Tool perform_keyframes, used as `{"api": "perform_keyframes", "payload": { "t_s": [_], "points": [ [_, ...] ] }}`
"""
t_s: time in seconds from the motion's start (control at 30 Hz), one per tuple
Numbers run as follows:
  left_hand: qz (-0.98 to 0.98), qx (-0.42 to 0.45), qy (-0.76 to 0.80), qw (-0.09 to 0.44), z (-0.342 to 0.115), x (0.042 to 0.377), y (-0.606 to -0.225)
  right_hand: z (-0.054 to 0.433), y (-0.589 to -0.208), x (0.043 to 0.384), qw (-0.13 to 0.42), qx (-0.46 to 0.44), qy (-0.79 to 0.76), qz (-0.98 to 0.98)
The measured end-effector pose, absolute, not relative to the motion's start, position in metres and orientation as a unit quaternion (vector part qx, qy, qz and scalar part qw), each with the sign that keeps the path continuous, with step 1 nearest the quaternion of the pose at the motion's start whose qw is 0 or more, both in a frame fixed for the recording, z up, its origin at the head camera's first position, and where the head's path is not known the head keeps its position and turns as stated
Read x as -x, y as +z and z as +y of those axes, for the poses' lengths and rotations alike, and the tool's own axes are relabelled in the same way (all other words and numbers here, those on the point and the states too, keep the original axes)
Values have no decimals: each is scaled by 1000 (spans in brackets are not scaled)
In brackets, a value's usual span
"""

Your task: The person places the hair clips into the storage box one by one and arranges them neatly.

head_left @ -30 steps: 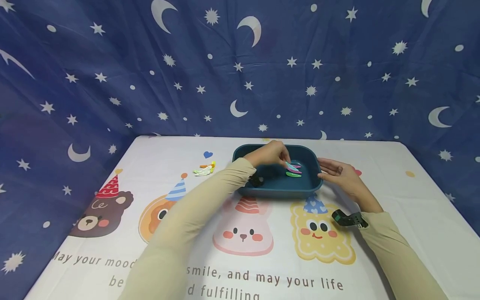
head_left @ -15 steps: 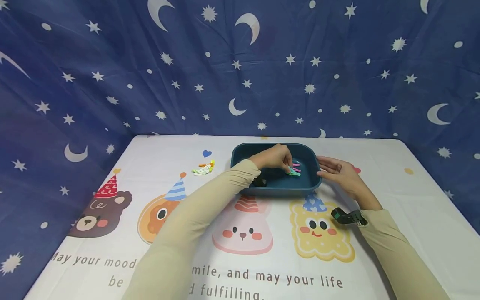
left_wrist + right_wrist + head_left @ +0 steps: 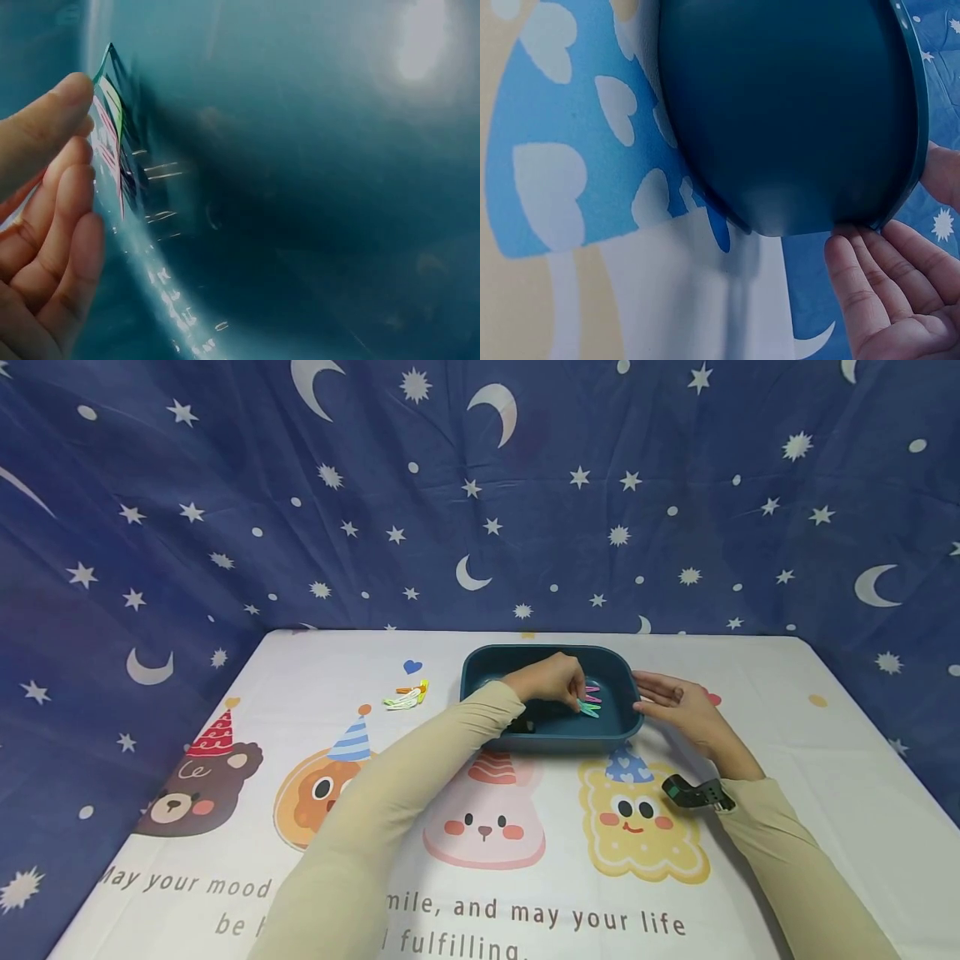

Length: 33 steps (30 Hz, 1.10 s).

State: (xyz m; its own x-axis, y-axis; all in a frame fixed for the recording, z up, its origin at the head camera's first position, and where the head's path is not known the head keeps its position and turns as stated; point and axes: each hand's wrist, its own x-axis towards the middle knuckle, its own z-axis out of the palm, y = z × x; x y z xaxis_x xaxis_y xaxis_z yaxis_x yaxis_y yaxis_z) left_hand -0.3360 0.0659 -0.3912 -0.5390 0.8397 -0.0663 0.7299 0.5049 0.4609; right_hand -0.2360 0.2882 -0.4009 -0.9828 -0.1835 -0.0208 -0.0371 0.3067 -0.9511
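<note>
Over the blue-green plastic tub [image 3: 555,745], my left hand [image 3: 551,678] reaches in, thumb and forefinger pinching one end of a teal hair clip [image 3: 588,710]. Pink hair clips [image 3: 592,693] lie just behind it on the tub's floor. The left wrist view shows the teal clip [image 3: 107,61] at the thumb tip, with a green clip [image 3: 114,105] and pink clips [image 3: 105,124] bunched close by. My right hand [image 3: 678,706] is at the tub's right end; its fairly straight fingers [image 3: 862,277] touch the outer wall, and the thumb [image 3: 941,174] lies at the rim.
Left of the tub, a small group of white, yellow and orange hair clips [image 3: 407,696] lies on the white printed tablecloth [image 3: 487,885]. A starry blue curtain [image 3: 420,502] hangs behind the table. Small black cameras sit at both wrists, the right one [image 3: 693,793] showing plainly.
My left hand has shifted slightly right and toward me inside the tub, bringing the teal clip down in front of the pink ones. My right hand stays at the tub's end.
</note>
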Motion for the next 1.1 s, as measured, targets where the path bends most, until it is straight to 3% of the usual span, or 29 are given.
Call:
{"api": "perform_keyframes", "payload": {
  "t_s": [1.1],
  "points": [
    [888,-432,112,114,72,330,-392,287,-399,236,66,57,-566,820]
  ]
}}
